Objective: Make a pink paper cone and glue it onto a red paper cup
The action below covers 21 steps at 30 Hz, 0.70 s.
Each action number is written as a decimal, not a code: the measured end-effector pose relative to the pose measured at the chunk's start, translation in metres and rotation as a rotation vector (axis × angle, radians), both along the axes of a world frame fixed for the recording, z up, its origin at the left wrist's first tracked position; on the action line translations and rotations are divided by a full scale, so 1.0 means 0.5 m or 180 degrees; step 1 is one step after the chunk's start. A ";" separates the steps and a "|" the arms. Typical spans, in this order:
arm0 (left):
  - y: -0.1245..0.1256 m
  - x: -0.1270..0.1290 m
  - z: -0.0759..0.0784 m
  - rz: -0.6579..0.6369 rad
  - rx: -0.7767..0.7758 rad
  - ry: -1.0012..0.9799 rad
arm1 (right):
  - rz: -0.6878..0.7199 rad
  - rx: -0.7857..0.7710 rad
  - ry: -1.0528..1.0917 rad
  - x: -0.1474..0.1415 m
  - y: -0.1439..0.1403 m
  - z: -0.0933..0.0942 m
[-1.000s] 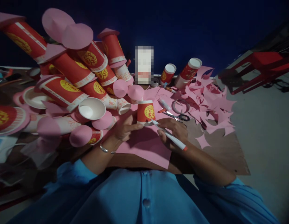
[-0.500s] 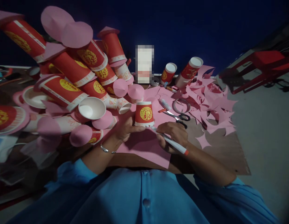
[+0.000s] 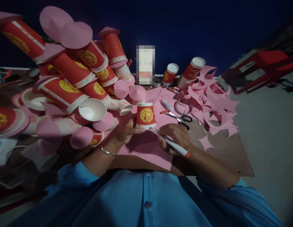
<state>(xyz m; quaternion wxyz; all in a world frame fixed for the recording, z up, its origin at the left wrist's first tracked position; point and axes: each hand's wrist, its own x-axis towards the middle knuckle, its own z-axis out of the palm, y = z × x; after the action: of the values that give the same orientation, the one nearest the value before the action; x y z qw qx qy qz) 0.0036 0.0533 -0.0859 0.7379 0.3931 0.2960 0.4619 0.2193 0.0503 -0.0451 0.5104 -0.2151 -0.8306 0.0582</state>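
Observation:
A red paper cup [image 3: 145,115] with a gold emblem stands upside down on a pink paper sheet [image 3: 148,148]. My left hand [image 3: 126,129] grips it from the left at its rim. My right hand [image 3: 175,136] holds a white marker [image 3: 173,144] with a red end, its tip touching the sheet at the cup's lower right rim. Both forearms come out of blue sleeves.
A big heap of red cups with pink paper cones [image 3: 73,85] fills the left. Scissors [image 3: 180,119], a tape ring [image 3: 183,107] and a second marker [image 3: 167,106] lie behind my right hand. Pink scraps [image 3: 215,104] litter the right. Two cups [image 3: 181,74] stand at the back.
The cup has turned slightly and shifted left under my left hand. The marker tip has moved along the cup's rim.

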 end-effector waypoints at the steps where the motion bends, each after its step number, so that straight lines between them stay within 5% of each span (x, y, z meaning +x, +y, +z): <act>1: 0.000 0.000 -0.001 0.0006 0.0010 0.0003 | -0.0025 -0.0002 -0.0004 0.000 0.000 0.000; 21: -0.002 0.001 0.004 -0.0089 -0.0007 0.0045 | -0.0019 -0.0006 -0.0103 -0.001 0.001 0.003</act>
<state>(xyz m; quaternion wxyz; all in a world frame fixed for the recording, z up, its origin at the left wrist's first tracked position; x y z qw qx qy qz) 0.0042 0.0522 -0.0837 0.7426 0.3995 0.2962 0.4485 0.2187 0.0507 -0.0438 0.4968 -0.2189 -0.8380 0.0539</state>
